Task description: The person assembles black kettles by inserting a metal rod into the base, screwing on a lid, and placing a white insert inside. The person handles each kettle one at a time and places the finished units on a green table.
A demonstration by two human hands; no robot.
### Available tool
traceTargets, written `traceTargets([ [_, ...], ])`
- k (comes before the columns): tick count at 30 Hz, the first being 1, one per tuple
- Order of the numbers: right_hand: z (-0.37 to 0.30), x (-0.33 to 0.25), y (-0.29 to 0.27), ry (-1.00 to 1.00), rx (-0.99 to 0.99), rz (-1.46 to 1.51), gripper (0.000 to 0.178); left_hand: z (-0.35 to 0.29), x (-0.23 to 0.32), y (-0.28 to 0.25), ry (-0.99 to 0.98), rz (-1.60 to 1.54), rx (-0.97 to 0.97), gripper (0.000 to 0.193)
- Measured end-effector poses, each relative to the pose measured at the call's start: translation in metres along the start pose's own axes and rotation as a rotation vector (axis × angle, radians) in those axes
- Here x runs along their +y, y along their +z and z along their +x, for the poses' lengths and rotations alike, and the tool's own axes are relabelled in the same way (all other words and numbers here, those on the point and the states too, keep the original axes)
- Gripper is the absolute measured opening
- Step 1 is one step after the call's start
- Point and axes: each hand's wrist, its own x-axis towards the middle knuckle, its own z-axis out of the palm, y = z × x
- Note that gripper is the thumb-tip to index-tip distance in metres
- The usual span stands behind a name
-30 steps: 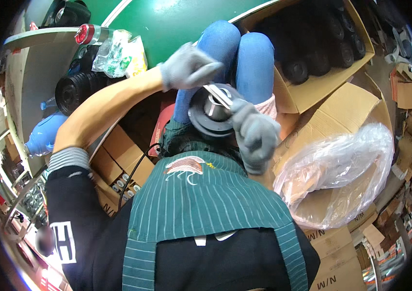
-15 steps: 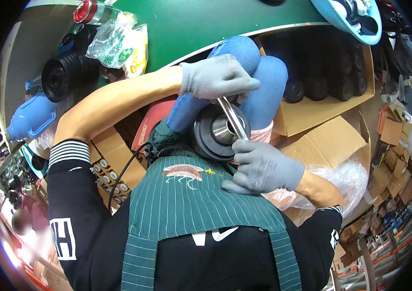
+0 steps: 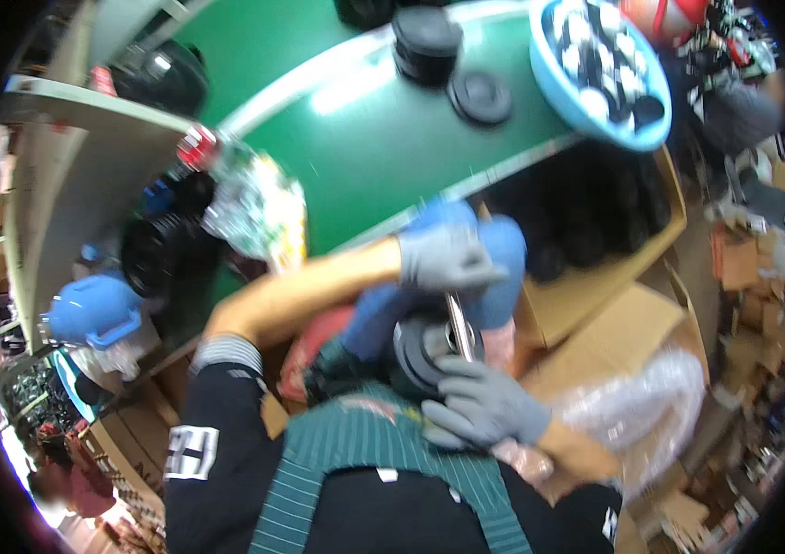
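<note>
A round black disc-shaped part rests on my lap, above my striped green apron. My right hand, in a grey glove, grips the part's near edge. My left hand, also gloved in grey, is closed on the top of a thin metal tool that stands upright on the part's middle. My knees in blue trousers show just beyond the hands.
A green table lies ahead, with black round parts and a blue basin of parts on it. An open cardboard box holds dark parts at right. A clear plastic bag lies at lower right. A blue helmet sits at left.
The view has swung up toward the table. My left hand stays on the tool and my right hand stays on the black part; both sit a little lower in the picture.
</note>
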Motion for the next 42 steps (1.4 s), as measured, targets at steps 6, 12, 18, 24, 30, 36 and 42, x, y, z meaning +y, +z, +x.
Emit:
traceTargets([
  [6,-0.06,-0.03,0.033,0.728,0.783,0.059,0.106,-0.079,-0.025,-0.049,-0.487,-0.744,0.572,0.058],
  [12,-0.059,-0.033,0.051,0.861,0.167,-0.002,0.11,-0.101,-0.044,-0.061,-0.838,0.114,0.994,0.051],
  [18,-0.069,-0.022,0.072,0.911,0.317,-0.024,0.096,-0.084,-0.103,-0.068,-0.994,0.389,1.107,0.054],
  [24,-0.062,-0.043,0.044,0.932,0.532,-0.035,0.09,-0.116,-0.09,-0.078,-1.048,0.567,0.818,0.071],
  [30,-0.096,0.0,0.021,0.962,1.134,0.66,0.057,-0.148,0.016,-0.01,-0.093,0.758,0.562,0.108],
  [36,-0.141,0.105,0.09,0.806,0.728,0.764,0.05,-0.143,0.081,0.045,0.035,0.412,0.587,0.064],
  [42,-0.036,0.169,-0.082,0.916,0.953,0.18,0.048,-0.109,0.124,0.026,-0.42,-0.077,0.631,0.019],
])
